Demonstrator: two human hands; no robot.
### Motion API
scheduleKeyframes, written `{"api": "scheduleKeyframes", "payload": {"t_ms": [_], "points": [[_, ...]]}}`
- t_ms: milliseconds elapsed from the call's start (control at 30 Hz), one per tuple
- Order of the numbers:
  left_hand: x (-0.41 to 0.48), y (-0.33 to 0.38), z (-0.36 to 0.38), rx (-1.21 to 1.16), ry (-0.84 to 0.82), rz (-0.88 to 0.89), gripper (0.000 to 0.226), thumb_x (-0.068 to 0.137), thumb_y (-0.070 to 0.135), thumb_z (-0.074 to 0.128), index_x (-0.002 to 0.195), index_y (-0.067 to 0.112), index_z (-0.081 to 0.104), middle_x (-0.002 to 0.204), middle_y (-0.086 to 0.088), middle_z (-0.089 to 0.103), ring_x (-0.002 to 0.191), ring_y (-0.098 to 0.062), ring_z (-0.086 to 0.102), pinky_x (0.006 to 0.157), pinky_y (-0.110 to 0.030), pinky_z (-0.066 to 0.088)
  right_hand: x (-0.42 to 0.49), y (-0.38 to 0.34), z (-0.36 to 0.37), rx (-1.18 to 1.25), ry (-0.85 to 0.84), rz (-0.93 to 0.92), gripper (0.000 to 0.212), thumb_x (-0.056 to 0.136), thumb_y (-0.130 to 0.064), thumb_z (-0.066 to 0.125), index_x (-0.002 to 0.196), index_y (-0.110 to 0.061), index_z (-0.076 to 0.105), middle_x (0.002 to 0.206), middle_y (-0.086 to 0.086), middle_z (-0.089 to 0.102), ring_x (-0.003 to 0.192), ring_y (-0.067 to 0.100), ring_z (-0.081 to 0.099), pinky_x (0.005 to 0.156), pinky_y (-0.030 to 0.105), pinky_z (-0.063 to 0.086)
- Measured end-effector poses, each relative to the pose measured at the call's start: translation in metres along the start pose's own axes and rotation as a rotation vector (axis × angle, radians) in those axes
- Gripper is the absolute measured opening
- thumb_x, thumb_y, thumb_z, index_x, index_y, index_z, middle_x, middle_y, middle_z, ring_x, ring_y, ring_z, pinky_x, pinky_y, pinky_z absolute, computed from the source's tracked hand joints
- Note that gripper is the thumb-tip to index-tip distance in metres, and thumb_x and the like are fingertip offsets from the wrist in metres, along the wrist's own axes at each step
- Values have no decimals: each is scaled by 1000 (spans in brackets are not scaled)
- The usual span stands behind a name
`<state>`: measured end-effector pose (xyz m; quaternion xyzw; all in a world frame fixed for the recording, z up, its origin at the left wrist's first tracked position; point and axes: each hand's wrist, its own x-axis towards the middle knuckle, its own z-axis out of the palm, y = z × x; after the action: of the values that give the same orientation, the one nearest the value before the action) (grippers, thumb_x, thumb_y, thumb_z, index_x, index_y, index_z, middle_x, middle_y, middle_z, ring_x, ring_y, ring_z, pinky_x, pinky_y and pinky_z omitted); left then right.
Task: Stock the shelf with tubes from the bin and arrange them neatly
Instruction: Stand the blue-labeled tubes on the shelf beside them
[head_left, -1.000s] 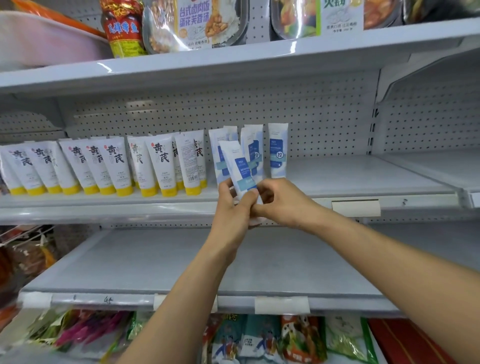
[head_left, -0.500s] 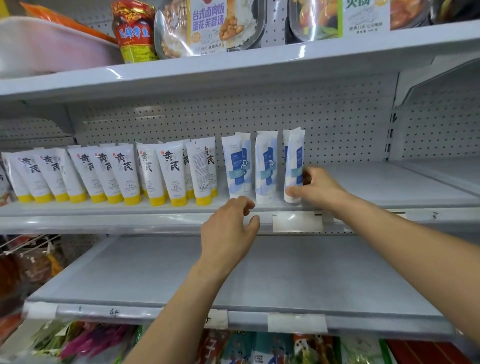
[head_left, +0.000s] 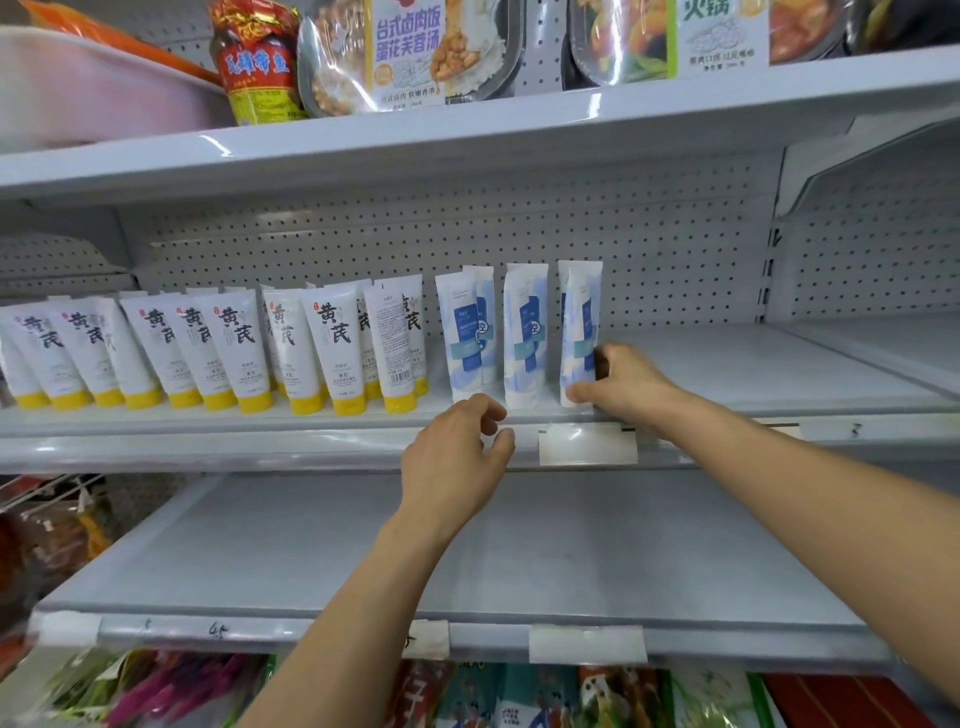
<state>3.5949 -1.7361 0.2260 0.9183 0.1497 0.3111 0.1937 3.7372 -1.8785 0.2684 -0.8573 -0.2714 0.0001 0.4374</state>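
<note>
— Where is the tube (head_left: 579, 322)?
— Upright on the shelf (head_left: 737, 371), at three o'clock from the other blue tubes (head_left: 524, 332). The right hand (head_left: 623, 382) pinches its lower part.
— And the left hand (head_left: 452, 457)?
— Loosely curled, holding nothing, at seven o'clock from that tube. Yellow-capped tubes (head_left: 234, 353) stand at nine o'clock.

Left forearm enters at 6 o'clock and extends toward 12. Left hand (head_left: 457, 457): palm down, fingers loosely curled, holding nothing. Right forearm enters at 4 o'clock. Right hand (head_left: 626, 384), at 2 o'clock of the left, pinches a tube (head_left: 579, 312).
</note>
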Motion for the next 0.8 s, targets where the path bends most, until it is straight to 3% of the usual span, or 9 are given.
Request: {"api": "scheduleKeyframes", "payload": {"t_ms": [100, 233, 467, 667, 800], "points": [[-12, 0, -8, -27, 12, -2, 20, 91, 36, 55, 110, 31, 59, 98, 16, 63, 89, -6, 58, 74, -28, 49, -23, 3, -2, -89, 118, -21, 56, 86, -21, 67, 136, -11, 43, 133, 6, 52, 120, 22, 50, 97, 34, 44], [-45, -4, -18, -66, 18, -18, 20, 90, 34, 57, 108, 29, 60, 95, 16, 62, 91, -8, 60, 77, -31, 52, -74, 10, -1, -226, 218, -191, 47, 88, -19, 60, 133, -15, 47, 132, 2, 50, 122, 18, 46, 101, 37, 42], [-122, -41, -34, -77, -40, -118, 22, 92, 35, 57, 111, 26, 62, 92, 15, 63, 91, -11, 62, 81, -33, 53, -147, 8, 55, -215, -4, -295, 32, 91, -18, 61, 122, -20, 55, 120, -5, 52, 107, 9, 51, 90, 23, 38], [-186, -146, -64, 31, -125, -287, 22, 90, 38, 57, 110, 29, 60, 90, 17, 61, 89, -9, 61, 79, -32, 53, -170, -17, 157, -244, -266, -348, 28, 90, -25, 60, 118, -25, 56, 114, -10, 53, 101, 8, 53, 91, 33, 48], [-222, -244, -86, 47, -126, -464, 21, 89, 34, 61, 107, 24, 63, 95, 7, 69, 88, -15, 63, 74, -29, 48, -167, -49, 253, -272, -437, -399, 24, 90, -26, 60, 114, -25, 57, 112, -7, 55, 99, 11, 55, 87, 36, 50]]}}
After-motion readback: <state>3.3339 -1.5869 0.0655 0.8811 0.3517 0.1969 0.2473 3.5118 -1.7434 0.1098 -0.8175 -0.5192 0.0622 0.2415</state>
